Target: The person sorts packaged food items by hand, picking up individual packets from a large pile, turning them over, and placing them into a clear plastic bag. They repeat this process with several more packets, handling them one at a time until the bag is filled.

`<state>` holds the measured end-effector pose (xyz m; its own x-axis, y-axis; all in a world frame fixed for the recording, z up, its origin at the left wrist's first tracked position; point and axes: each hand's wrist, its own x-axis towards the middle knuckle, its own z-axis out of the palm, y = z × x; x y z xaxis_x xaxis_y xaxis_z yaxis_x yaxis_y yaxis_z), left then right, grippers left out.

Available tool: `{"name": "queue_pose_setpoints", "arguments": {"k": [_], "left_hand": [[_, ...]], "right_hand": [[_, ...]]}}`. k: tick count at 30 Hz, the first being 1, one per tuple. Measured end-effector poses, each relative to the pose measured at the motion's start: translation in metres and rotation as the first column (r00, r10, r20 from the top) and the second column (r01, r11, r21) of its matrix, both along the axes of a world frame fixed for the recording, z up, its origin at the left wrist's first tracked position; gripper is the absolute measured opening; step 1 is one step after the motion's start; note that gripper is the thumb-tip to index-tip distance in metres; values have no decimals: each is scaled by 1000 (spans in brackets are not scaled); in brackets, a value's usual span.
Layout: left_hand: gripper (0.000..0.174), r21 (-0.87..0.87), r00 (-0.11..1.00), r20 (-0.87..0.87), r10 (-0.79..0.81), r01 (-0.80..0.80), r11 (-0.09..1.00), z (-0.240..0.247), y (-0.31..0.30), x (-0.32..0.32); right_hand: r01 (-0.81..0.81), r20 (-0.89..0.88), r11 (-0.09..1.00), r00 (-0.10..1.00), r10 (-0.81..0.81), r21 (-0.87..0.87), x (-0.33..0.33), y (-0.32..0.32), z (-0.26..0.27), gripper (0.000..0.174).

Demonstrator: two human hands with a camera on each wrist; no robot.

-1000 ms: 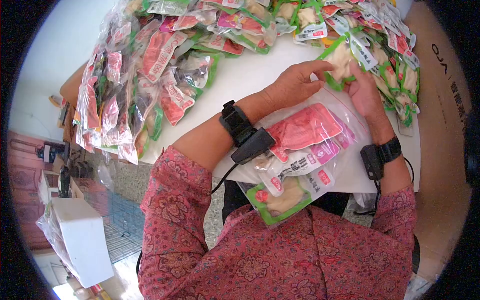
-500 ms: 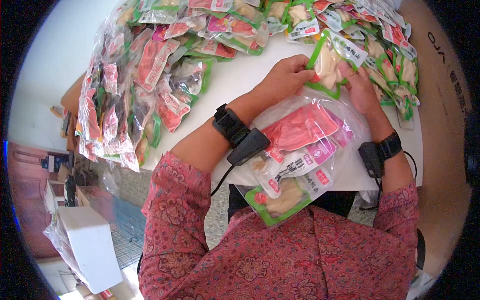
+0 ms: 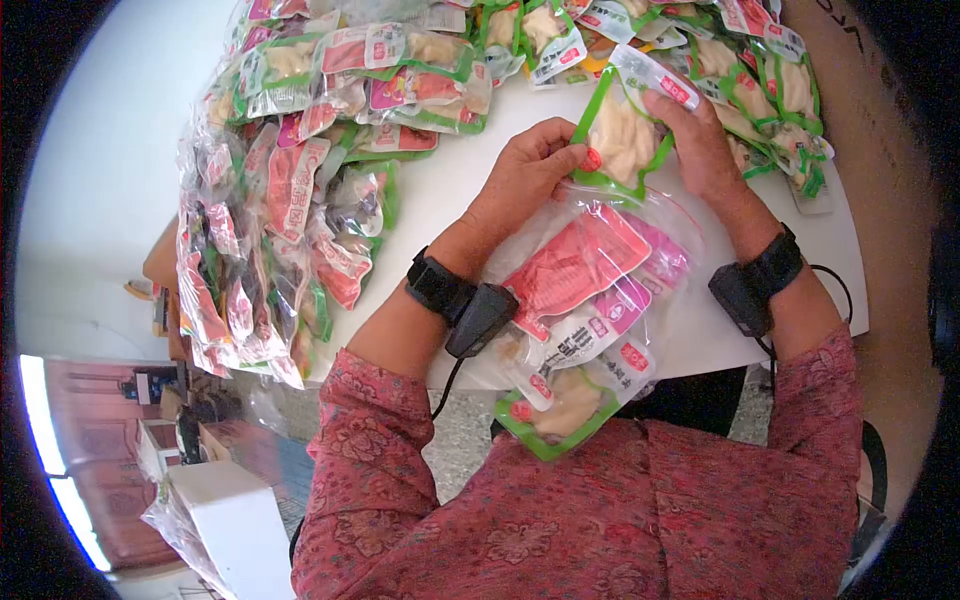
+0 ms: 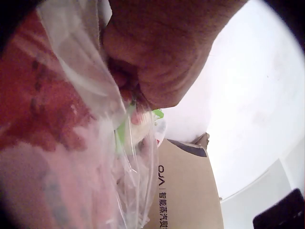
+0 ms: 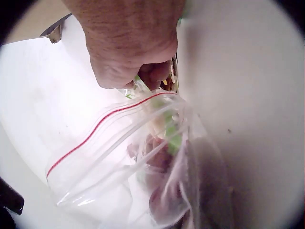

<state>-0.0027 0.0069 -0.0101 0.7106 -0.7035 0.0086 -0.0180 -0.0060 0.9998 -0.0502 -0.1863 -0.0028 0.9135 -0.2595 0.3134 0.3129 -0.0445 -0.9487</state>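
A green-edged food packet with a pale, meat-like piece behind clear film is held up between both hands. My left hand pinches its lower left edge, thumb in front near a red round mark. On the upper right, my right hand grips it with the thumb across the front, its other fingers hidden behind. Just below lies a clear zip bag with a red seal line, its mouth toward the hands. Inside it are a red packet, a white-and-purple packet and another green-edged packet.
Piles of similar packets cover the far right and the left of the white table. A brown carton with printed lettering stands on the right. A white box is on the floor at left.
Both hands have brought the packet left in the head view and turned it more face-up. The right thumb has shifted up to the packet's upper corner. The zip bag stays below.
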Motion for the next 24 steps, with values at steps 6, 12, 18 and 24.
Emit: {"name": "queue_pose_setpoints", "arguments": {"k": [6, 12, 18, 24], "left_hand": [[10, 43, 1000, 12, 0, 0, 999, 4, -3, -1], [12, 84, 998, 66, 9, -14, 996, 7, -4, -1], [11, 96, 999, 49, -4, -1, 995, 12, -3, -5], [12, 71, 998, 69, -4, -1, 997, 11, -2, -3]], "right_hand": [[-53, 31, 998, 998, 54, -22, 4, -3, -3, 34], [-146, 95, 988, 984, 150, -49, 8, -6, -5, 36], [-170, 10, 985, 985, 170, 6, 11, -10, -11, 37], [-35, 37, 999, 999, 35, -18, 10, -5, -10, 36]]}}
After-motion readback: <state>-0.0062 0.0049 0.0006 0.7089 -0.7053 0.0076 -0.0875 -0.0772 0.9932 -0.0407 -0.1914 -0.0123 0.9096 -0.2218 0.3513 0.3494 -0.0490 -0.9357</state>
